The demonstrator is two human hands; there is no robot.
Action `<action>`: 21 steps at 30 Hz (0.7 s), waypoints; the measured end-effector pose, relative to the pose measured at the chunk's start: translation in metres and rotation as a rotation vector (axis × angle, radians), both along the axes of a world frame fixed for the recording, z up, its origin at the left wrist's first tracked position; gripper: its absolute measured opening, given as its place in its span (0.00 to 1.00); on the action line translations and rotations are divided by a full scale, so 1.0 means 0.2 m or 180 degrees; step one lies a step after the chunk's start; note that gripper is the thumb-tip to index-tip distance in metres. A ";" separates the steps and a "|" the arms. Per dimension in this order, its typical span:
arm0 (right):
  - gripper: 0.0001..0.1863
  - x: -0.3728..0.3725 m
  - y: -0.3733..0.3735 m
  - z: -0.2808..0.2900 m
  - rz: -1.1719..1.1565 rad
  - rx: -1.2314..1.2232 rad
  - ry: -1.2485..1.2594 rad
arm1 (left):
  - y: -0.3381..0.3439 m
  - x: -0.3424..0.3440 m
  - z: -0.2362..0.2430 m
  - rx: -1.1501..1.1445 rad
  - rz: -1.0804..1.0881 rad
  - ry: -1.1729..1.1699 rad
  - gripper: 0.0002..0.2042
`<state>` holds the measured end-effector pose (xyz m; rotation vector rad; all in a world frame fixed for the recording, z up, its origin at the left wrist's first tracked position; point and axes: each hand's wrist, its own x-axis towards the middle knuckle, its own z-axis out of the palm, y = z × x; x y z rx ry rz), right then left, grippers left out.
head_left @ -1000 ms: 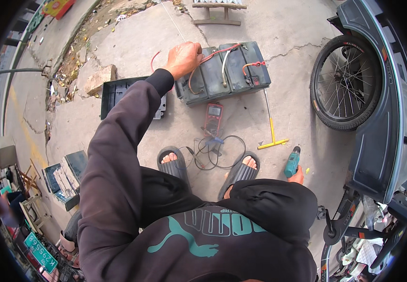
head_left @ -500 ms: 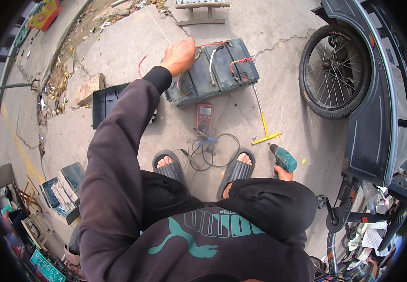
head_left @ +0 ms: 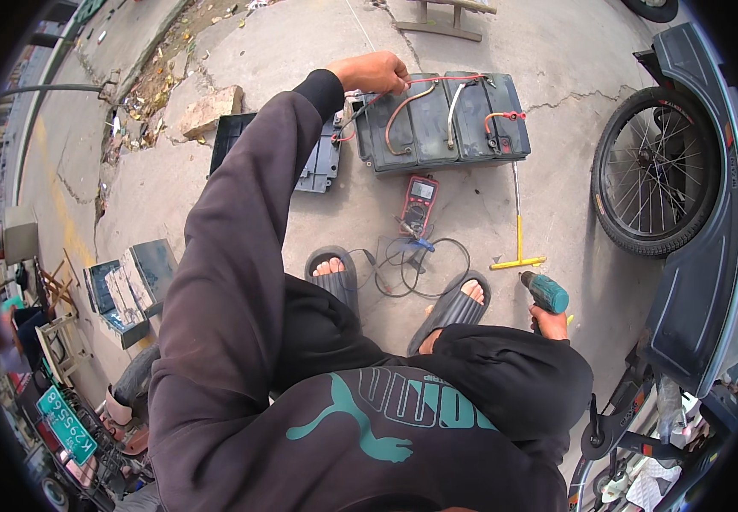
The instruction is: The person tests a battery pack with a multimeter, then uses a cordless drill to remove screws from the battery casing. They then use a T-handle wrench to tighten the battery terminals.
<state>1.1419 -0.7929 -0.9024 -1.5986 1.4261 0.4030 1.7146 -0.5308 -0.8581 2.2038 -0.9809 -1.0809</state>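
My left hand is pinched on a red wire at the upper left of a row of grey batteries linked by short red, white and brown leads; a black lead hangs just below my fingers. My right hand grips a teal cordless drill by its handle, beside my right knee. A red multimeter lies below the batteries with its leads looped on the concrete between my feet. A yellow-handled T-wrench lies to their right.
An open dark plastic case and a brick block lie at left, with broken grey boxes lower. A spoked wheel and grey vehicle body stand at right. A low wooden stand is ahead. A person is at far left.
My left hand has shifted rightward along the wire, its wrist turned flatter. The drill has been raised and tilted, its tip now pointing up-left. The whole view has also shifted.
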 end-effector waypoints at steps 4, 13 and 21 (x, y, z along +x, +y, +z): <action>0.10 0.06 0.01 0.05 0.0105 -0.0005 0.0163 | 0.06 -0.04 0.11 0.0286 -0.0008 0.0032 0.11; 0.09 0.09 -0.04 0.07 0.0079 0.0101 0.0289 | 0.30 0.06 0.08 0.0341 0.0323 0.0175 0.08; 0.10 0.11 0.00 0.04 0.0098 0.0067 0.0264 | 0.25 0.21 -0.22 -0.0260 0.1002 -0.2157 0.09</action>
